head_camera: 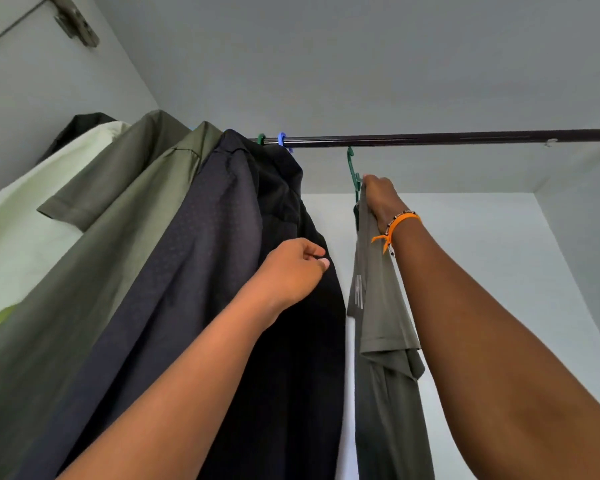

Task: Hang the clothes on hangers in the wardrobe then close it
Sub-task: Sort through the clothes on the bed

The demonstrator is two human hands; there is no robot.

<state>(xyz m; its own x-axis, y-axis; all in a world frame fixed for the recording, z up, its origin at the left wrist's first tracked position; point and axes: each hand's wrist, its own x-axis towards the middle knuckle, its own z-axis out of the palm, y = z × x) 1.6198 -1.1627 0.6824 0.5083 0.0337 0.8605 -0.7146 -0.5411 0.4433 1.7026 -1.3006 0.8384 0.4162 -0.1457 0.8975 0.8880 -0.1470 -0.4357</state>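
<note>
A dark rail crosses the top of the wardrobe. A grey-olive T-shirt hangs on a green hanger whose hook is just under the rail, right of the hung clothes. My right hand grips the hanger's neck and the shirt's collar. My left hand pinches the edge of a black garment hanging on the rail. Left of it hang a navy shirt, two olive shirts and a pale green one.
Green and blue hanger hooks sit on the rail above the dark clothes. The rail's right half is bare. A metal door hinge is at the top left. The wardrobe's back wall is pale.
</note>
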